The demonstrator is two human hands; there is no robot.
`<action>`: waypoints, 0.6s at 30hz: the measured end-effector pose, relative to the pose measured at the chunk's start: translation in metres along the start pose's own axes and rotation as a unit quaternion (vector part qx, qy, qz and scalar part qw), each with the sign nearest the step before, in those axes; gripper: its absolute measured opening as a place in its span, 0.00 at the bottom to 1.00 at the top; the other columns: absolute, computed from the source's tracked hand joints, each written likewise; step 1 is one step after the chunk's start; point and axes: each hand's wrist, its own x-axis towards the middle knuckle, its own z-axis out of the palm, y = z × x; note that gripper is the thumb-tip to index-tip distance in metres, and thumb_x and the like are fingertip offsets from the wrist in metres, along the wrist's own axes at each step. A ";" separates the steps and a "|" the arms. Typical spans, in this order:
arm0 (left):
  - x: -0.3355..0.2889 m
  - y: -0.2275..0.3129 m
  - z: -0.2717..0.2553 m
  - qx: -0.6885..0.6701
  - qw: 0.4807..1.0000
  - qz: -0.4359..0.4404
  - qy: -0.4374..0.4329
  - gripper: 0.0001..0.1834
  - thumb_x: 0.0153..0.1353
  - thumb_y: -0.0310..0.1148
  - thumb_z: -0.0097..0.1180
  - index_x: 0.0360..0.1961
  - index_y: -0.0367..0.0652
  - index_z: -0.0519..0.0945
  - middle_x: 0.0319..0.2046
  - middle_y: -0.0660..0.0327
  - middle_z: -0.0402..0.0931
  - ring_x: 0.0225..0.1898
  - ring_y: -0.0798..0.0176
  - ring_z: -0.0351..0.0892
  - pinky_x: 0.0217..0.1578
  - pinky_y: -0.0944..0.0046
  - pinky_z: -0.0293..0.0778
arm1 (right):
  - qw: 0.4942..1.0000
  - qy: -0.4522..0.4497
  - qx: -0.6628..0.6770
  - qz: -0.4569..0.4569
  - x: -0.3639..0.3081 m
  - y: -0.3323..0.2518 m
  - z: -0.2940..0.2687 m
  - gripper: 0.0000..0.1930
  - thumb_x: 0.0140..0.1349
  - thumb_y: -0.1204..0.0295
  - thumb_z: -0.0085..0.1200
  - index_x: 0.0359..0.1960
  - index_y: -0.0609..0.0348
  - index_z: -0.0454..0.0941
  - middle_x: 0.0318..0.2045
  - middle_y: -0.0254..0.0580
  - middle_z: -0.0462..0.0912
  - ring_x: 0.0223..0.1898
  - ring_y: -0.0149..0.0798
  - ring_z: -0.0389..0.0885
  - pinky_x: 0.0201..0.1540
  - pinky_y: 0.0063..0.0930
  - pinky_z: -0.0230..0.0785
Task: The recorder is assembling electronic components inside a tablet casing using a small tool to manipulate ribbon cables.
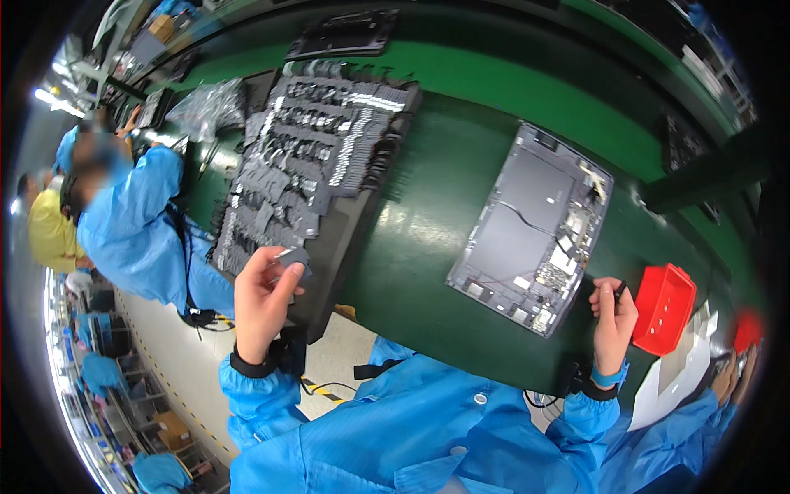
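Observation:
My left hand (265, 306) pinches a small flat grey piece (292, 258) between thumb and fingers, at the near edge of a dark tray (350, 235). Rows of similar grey parts (284, 177) with dark leads and shiny strips fill that tray. An opened laptop base (523, 226) lies tilted on the green bench, its dark battery cells and circuit board exposed. Just off its near right corner is my right hand (612, 323), wearing a blue wrist strap. Its fingers close on a small dark object (620, 290) whose kind I cannot make out.
A red bin (663, 309) stands right of my right hand, beside a white open carton (679, 366). Another dark laptop part (344, 34) lies beyond the tray, near a clear plastic bag (207, 111). A green post (699, 177) rises at right. Co-workers in blue sit on both sides.

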 end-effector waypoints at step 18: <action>0.098 0.147 0.239 -0.326 0.831 0.023 -0.451 0.13 0.74 0.30 0.44 0.54 0.36 0.72 0.45 0.53 0.80 0.41 0.60 0.81 0.43 0.63 0.78 | 0.993 0.068 -0.092 -0.038 0.059 -0.031 0.006 0.11 0.65 0.70 0.56 0.42 0.67 0.81 0.33 0.57 0.85 0.38 0.51 0.86 0.41 0.36 0.75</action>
